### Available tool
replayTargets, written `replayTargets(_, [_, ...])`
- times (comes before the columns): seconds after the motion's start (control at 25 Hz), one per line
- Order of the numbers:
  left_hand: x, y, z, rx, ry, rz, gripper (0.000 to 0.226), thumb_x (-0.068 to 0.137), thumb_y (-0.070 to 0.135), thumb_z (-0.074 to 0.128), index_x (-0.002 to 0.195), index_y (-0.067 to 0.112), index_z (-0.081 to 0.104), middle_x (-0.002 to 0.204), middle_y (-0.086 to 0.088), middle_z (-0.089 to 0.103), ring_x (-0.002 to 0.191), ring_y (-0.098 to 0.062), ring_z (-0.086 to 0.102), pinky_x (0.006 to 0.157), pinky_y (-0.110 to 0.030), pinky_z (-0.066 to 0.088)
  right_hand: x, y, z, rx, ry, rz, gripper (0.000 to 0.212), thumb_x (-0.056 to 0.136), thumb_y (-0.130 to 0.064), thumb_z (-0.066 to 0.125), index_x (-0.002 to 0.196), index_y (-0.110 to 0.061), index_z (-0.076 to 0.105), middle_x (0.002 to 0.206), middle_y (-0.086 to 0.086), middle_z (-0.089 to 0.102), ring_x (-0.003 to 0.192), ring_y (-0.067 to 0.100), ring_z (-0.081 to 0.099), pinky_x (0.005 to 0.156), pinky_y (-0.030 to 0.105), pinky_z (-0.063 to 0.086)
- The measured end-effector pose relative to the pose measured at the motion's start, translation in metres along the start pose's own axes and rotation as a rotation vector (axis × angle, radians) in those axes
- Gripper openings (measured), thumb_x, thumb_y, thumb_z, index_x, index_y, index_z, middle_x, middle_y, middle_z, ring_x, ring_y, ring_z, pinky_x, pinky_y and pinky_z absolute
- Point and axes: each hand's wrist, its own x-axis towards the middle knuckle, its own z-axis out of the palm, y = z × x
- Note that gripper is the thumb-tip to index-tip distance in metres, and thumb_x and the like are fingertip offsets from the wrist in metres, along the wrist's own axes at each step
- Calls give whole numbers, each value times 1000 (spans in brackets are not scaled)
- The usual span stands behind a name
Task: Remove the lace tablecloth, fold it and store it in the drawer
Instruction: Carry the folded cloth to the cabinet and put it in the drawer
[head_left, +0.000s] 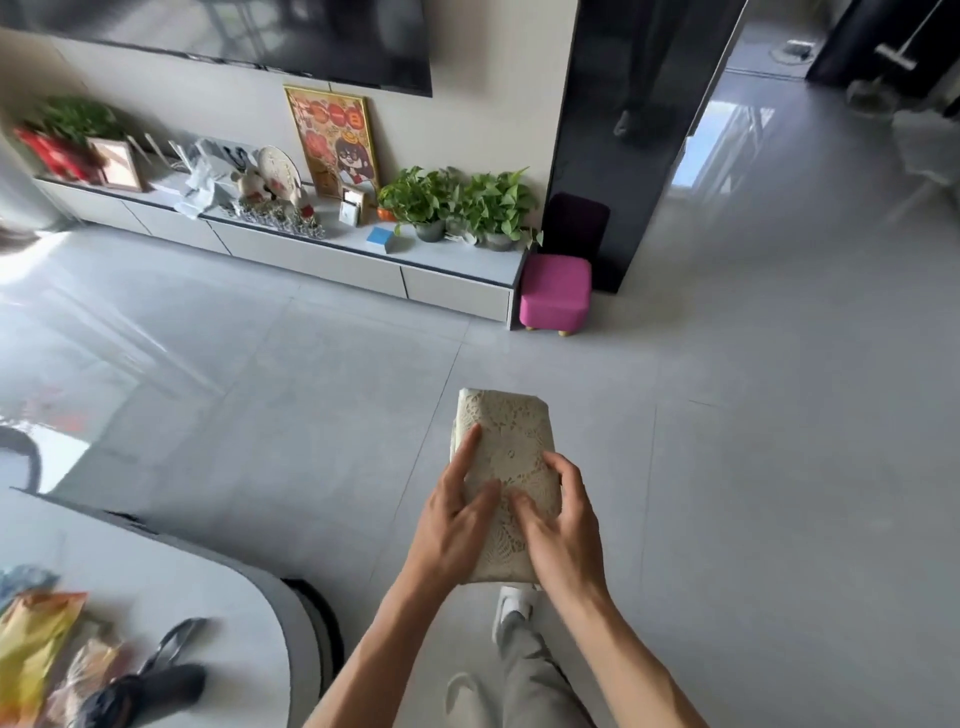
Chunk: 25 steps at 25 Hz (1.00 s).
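The long low cabinet (332, 254) with its shut drawer fronts ran from ten to twelve o'clock across open floor, probably where the bundle was headed, while the white table (156, 597) at seven o'clock lay bare of any cloth. The lace tablecloth (511, 441), folded into a tight block, was held at centre in mid-air; the left hand (457, 525) and right hand (563, 525) clasped its near end, fingers curled round its sides and thumbs pressed on top, likely to stop the folds springing loose

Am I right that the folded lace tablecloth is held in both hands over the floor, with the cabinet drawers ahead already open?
Not quite: the head view shows the cabinet drawers all shut. The folded lace tablecloth is indeed held by the left hand and right hand over the floor.
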Motion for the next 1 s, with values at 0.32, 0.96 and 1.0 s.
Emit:
replayTargets(0.32, [217, 45, -67, -51, 105, -53, 59, 86, 32, 50, 132, 65, 36, 126, 6, 63, 109, -15, 65, 97, -48, 52, 213, -76, 91, -21, -76, 13, 47, 87, -26, 69, 129, -33, 50, 131, -6, 58, 117, 16, 58, 99, 41, 49])
replayTargets(0.96, [626, 26, -269, -151, -129, -300, 88, 69, 21, 67, 143, 49, 31, 106, -1, 71, 95, -22, 70, 88, -47, 57, 512, -156, 358, 171, 229, 294, 41, 87, -18, 64, 116, -44, 50, 116, -15, 63, 89, 13, 68, 74, 35, 57])
replayTargets(1.0, [645, 17, -279, -215, -125, -349, 86, 70, 17, 70, 142, 47, 35, 105, 1, 73, 95, -22, 71, 87, -48, 57, 528, -155, 371, 173, 225, 300, 42, 87, -14, 64, 115, -43, 52, 114, -17, 64, 84, 13, 69, 69, 31, 56])
